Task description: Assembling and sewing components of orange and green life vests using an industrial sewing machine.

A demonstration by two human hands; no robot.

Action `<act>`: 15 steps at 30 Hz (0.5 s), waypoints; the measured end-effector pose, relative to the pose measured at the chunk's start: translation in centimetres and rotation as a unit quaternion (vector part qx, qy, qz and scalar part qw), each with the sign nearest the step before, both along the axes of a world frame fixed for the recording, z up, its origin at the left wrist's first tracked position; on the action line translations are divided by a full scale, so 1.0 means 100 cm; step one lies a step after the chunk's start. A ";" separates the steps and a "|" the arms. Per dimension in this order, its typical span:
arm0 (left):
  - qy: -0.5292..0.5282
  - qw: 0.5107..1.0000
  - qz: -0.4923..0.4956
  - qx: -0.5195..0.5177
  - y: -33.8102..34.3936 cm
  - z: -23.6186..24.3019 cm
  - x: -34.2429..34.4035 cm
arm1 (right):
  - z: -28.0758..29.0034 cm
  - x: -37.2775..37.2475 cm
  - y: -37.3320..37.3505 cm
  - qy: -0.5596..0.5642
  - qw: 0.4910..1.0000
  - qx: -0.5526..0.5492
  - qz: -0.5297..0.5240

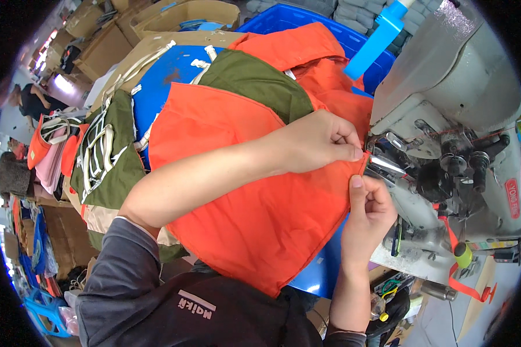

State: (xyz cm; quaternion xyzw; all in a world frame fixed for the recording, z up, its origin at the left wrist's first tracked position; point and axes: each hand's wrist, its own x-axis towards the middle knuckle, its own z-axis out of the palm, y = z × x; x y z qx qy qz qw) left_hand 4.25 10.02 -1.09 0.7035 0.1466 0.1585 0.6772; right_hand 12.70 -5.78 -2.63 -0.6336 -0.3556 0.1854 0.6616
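Dark grey shirt cloth (243,318) fills the space nearest the camera, below the grip. Largest beyond it is a smooth orange-red fabric panel (260,214), spreading left of and below the grip and passing under the bare left forearm (208,182); its narrow right-hand corner runs up between the two hands. Just right of the grip stands a scuffed grey-white metal sewing machine (463,92). Up and to the left of the grip, an olive-green cloth piece (255,84) lies against the panel's upper edge, and a deep blue plastic bin (272,18) sits farther past it.

The left hand (321,141) has its thumb and forefinger closed together on the upper end of the panel's right edge, the other fingers curled. The right hand (367,217) pinches the same edge just below, thumb against the cloth, fingers folded in. Above the grip rises a light-blue bar (373,46); below and right of it hangs a narrow red ribbon (461,286). Smallest, a tapered shiny metal part (388,166) points at the pinched corner, just beside the fingertips.
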 end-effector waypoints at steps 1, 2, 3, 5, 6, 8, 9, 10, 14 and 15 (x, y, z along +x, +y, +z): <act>0.001 1.000 0.001 0.001 -0.002 0.000 -0.003 | 0.000 -0.001 -0.001 -0.005 1.000 0.001 -0.003; -0.022 1.000 -0.005 0.006 -0.004 0.002 -0.007 | -0.001 -0.002 -0.002 -0.005 1.000 0.003 -0.002; -0.045 0.999 -0.010 0.011 -0.005 0.004 -0.011 | -0.002 -0.003 -0.003 -0.032 0.999 -0.005 -0.006; -0.036 0.999 -0.031 -0.002 -0.005 0.014 -0.017 | -0.002 -0.004 -0.005 -0.082 0.996 -0.009 -0.016; -0.027 0.998 -0.052 -0.015 -0.005 0.017 -0.018 | -0.002 -0.005 -0.006 -0.082 0.996 -0.008 -0.017; -0.030 0.998 -0.046 -0.010 -0.008 0.018 -0.020 | -0.003 -0.006 -0.009 -0.097 0.995 0.000 -0.013; -0.034 0.999 -0.042 -0.008 -0.009 0.018 -0.020 | -0.002 -0.007 -0.010 -0.097 0.995 0.002 -0.011; -0.034 0.999 -0.041 -0.006 -0.010 0.017 -0.021 | -0.001 -0.008 -0.010 -0.075 0.997 0.003 -0.006; -0.059 0.997 -0.016 0.037 -0.017 0.017 -0.025 | 0.004 -0.012 -0.005 -0.018 0.999 0.029 -0.001; -0.071 0.996 -0.012 0.046 -0.018 0.018 -0.025 | 0.003 -0.011 -0.005 -0.018 0.999 0.030 -0.001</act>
